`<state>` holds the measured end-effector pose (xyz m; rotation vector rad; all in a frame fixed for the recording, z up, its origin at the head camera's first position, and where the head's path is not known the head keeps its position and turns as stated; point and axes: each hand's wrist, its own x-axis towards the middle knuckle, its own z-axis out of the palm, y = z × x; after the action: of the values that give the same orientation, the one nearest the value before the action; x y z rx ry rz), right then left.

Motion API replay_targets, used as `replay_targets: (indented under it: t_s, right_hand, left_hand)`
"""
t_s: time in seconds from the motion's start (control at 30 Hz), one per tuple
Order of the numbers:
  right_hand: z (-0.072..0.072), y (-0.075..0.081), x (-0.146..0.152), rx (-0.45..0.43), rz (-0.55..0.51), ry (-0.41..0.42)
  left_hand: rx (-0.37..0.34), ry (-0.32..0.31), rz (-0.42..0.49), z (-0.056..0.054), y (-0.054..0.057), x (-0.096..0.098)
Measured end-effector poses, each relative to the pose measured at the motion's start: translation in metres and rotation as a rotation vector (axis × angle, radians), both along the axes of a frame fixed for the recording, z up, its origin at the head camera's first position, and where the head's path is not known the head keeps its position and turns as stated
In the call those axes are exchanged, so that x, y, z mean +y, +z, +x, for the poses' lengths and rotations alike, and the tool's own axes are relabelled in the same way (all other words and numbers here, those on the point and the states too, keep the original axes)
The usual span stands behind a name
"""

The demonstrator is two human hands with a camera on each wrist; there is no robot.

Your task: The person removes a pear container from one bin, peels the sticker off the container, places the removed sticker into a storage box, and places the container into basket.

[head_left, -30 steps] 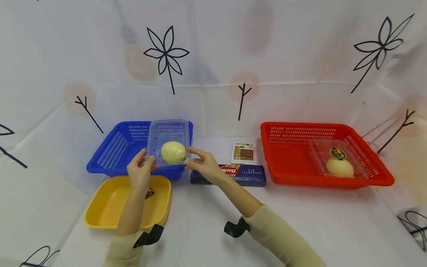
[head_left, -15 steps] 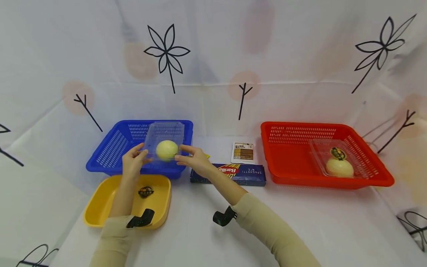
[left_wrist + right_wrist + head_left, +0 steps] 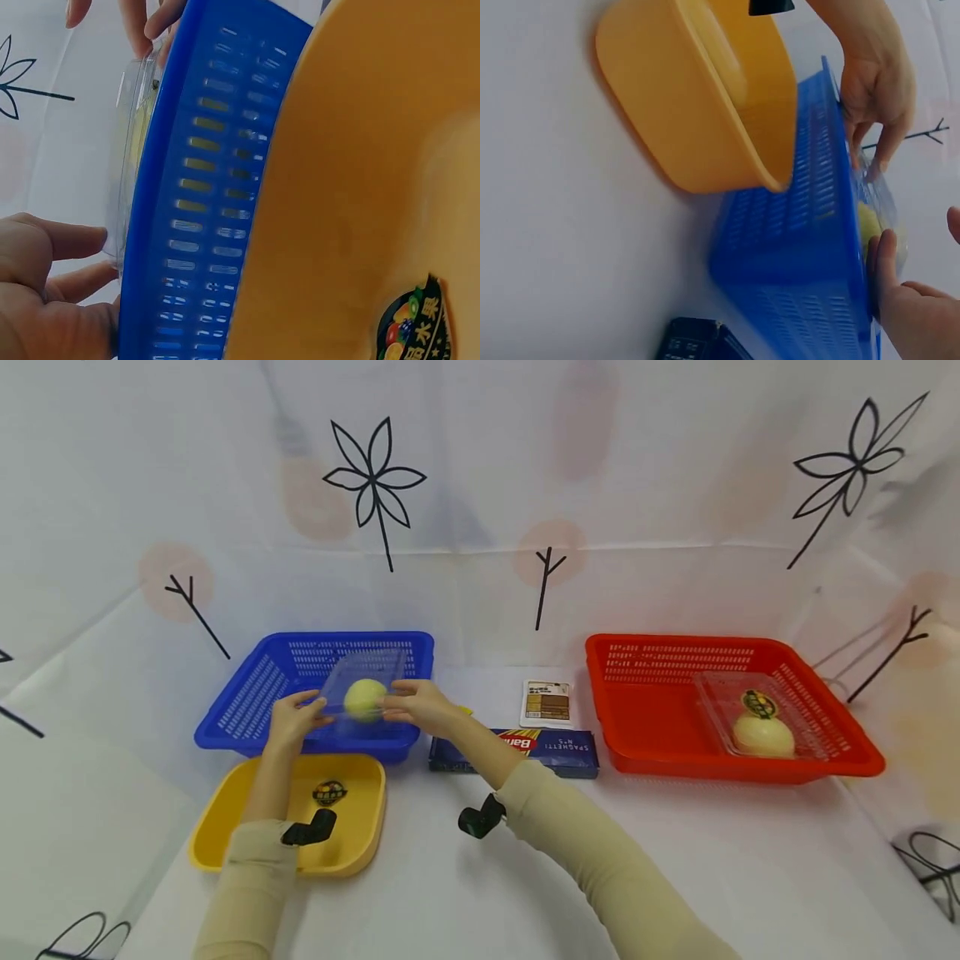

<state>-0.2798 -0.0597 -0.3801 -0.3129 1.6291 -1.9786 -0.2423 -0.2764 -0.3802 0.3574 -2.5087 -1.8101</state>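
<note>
A clear plastic container (image 3: 375, 677) with a pale yellow round fruit (image 3: 365, 697) inside sits low in the blue basket (image 3: 247, 693), held between both hands. My left hand (image 3: 313, 708) pinches its left edge, and my right hand (image 3: 392, 700) pinches its right edge. In the left wrist view the container's edge (image 3: 129, 157) shows past the basket wall (image 3: 217, 195), with my left hand (image 3: 82, 259) at it. The right wrist view shows the fruit (image 3: 868, 222) behind the basket wall (image 3: 802, 247), with my right hand (image 3: 889, 255) beside it.
A yellow tray (image 3: 240, 835) with a fruit sticker (image 3: 328, 792) lies in front of the blue basket. A blue spaghetti box (image 3: 551, 750) and a small packet (image 3: 547, 702) lie mid-table. The red basket (image 3: 667, 760) on the right holds another clear container with fruit (image 3: 761, 735).
Both hands have moved the clear container forward and down, from above the blue basket's front rim into the basket. The arms have reached further out.
</note>
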Motion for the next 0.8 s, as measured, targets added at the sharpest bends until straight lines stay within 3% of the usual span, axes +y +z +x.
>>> replay_targets:
  t_s: [0.27, 0.5, 0.8]
  right_hand:
    - [-0.003, 0.001, -0.012, -0.012, 0.039, 0.008]
    - [-0.002, -0.004, -0.02, -0.01, 0.051, -0.023]
    - [0.0, -0.007, -0.023, 0.006, 0.066, 0.025]
  left_hand:
    - [-0.06, -0.019, -0.092, -0.005, 0.002, -0.007]
    - [-0.044, 0.106, -0.096, -0.011, -0.001, -0.006]
    - [-0.029, 0.234, -0.074, -0.018, -0.005, -0.01]
